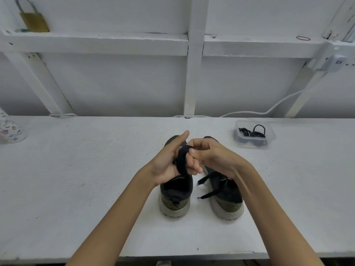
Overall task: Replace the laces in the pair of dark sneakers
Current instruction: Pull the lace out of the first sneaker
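Observation:
Two dark sneakers with olive heels and pale soles stand side by side on the white table, heels toward me. The left sneaker [175, 196] shows no lace. The right sneaker [226, 196] has black lace ends [208, 189] trailing loose between the shoes. Above the shoes, a black lace [181, 160] is wound in a band around the fingers of my left hand [169, 162], thumb pointing up. My right hand [213, 156] is curled against it and pinches the lace at the top of the band.
A clear plastic tub [254, 134] holding black coiled laces or bands sits at the back right. A white cable [269, 110] runs along the wall. A patterned cup [11, 129] stands at the far left edge. A brass padlock [33, 19] rests on the upper ledge.

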Demonstrator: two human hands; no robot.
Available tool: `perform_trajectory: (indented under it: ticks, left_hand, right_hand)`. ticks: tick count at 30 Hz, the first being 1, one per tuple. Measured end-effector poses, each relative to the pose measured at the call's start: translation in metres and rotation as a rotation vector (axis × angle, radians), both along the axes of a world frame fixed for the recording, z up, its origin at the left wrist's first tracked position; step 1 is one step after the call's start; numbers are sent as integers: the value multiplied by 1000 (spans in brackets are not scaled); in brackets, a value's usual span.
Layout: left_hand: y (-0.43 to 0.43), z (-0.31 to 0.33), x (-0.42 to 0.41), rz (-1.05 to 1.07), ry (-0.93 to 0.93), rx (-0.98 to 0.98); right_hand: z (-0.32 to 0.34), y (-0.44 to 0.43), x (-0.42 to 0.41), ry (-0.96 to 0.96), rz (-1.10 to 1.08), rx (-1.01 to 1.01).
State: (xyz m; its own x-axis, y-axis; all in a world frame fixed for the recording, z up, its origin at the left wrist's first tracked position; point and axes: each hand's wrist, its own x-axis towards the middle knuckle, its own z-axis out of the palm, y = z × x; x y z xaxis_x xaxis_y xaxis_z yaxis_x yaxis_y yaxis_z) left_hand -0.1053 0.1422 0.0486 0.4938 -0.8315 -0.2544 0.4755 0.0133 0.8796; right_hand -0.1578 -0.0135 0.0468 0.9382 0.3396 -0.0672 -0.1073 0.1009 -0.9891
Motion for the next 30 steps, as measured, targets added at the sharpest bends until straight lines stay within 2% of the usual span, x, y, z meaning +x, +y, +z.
perform_trajectory:
  ticks: [5,15,20,25,30]
  left_hand:
    - [-5,-8,2,137,-123,45]
    - [-17,-13,4,456,-95,73]
    - [-31,-14,2,598,-239,91]
    - [-58,-14,-1,626,-280,57]
    - [-94,-14,-9,509,-189,2]
  right_hand:
    - [-2,2,2,-55,-84,-115]
    - [-9,11,10,-158,-315,-71]
    - [-9,5,12,-190,-365,-83]
    - [-4,-21,4,-240,-332,-91]
    - [-5,-60,-13,-212,-413,-53]
